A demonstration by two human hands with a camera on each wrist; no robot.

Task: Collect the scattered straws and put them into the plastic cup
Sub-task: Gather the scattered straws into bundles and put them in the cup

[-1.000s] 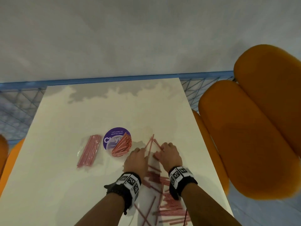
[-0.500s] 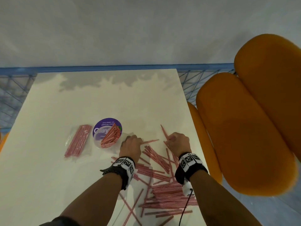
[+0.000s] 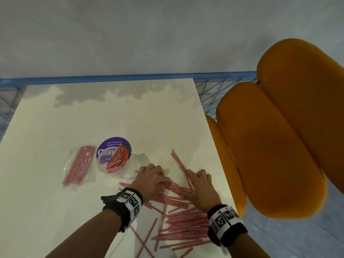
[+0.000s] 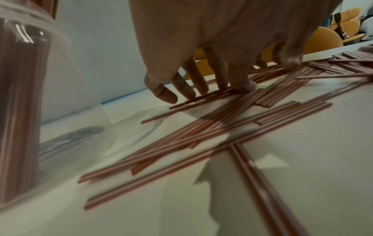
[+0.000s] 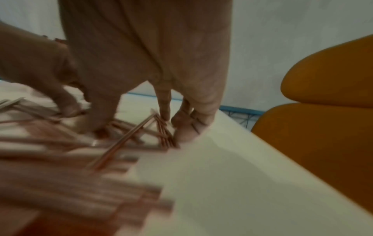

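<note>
Dozens of pink straws [image 3: 183,223] lie scattered on the white table [image 3: 55,211], mostly beneath and behind both hands. Left hand [image 3: 151,178] presses spread, nearly straight fingers [image 4: 201,83] flat on a small group; right hand [image 3: 200,189], just beside it, rests its loosely bent fingers [image 5: 186,129] against more. Plastic cup [image 3: 113,159], already holding a bundle, stands near the left hand's far side.
</note>
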